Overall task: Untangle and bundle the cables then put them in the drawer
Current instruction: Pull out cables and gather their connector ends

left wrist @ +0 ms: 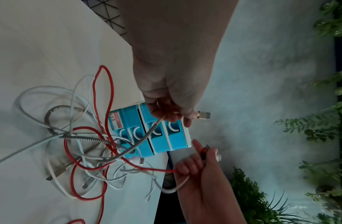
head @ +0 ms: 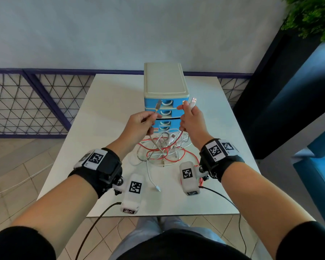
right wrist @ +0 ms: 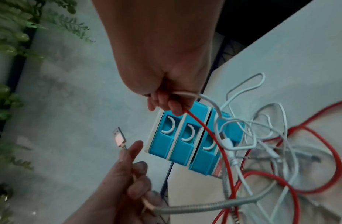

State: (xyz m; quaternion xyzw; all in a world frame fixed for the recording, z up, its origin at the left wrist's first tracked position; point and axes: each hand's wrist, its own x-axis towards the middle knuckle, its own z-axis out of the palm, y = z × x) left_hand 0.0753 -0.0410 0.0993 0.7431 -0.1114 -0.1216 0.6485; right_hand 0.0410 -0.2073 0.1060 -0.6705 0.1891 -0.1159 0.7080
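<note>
A tangle of red, white and silver braided cables (head: 163, 149) lies on the white table (head: 105, 102) in front of a small blue drawer unit (head: 165, 102) whose drawers are closed. My left hand (head: 141, 124) grips the silver braided cable (left wrist: 147, 134) just below its gold USB plug (left wrist: 203, 116), raised above the pile. My right hand (head: 190, 119) holds a red cable (right wrist: 208, 133) and a white cable (right wrist: 210, 101) together, their plugs (head: 192, 102) sticking up past the fingers. Both hands hover before the drawer fronts.
A white cable end (head: 154, 182) trails toward the table's near edge. A blue mesh railing (head: 36, 98) runs behind the table, a dark blue panel (head: 289, 91) and green plants (head: 315, 17) stand on the right. Tiled floor lies to the left.
</note>
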